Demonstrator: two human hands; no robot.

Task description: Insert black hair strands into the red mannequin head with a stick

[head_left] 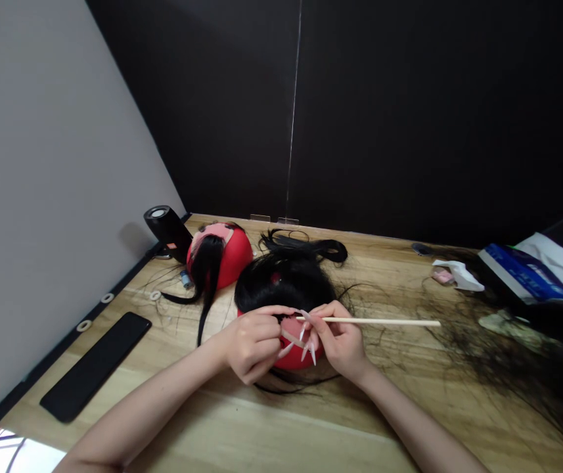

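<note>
A red dome-shaped head form [303, 358] rests on the table in front of me, with a pink patch and a beige band on its near side. Long black hair [286, 279] covers its far side. My right hand [343, 338] pinches a thin pale wooden stick [384, 321], its tip at the edge of the hair and its tail pointing right. Against the left side of the form, my left hand [256, 341] is closed, index finger stretched along the hair edge towards the stick's tip. What its fingers pinch is too small to make out.
Behind to the left stands a second red head form [236, 256] with a black lock, beside a black cylindrical speaker [169, 230]. A black phone-like slab [96, 364] lies left. Loose black hair [488, 355], a crumpled white tissue [466, 276] and a blue packet [527, 272] lie right.
</note>
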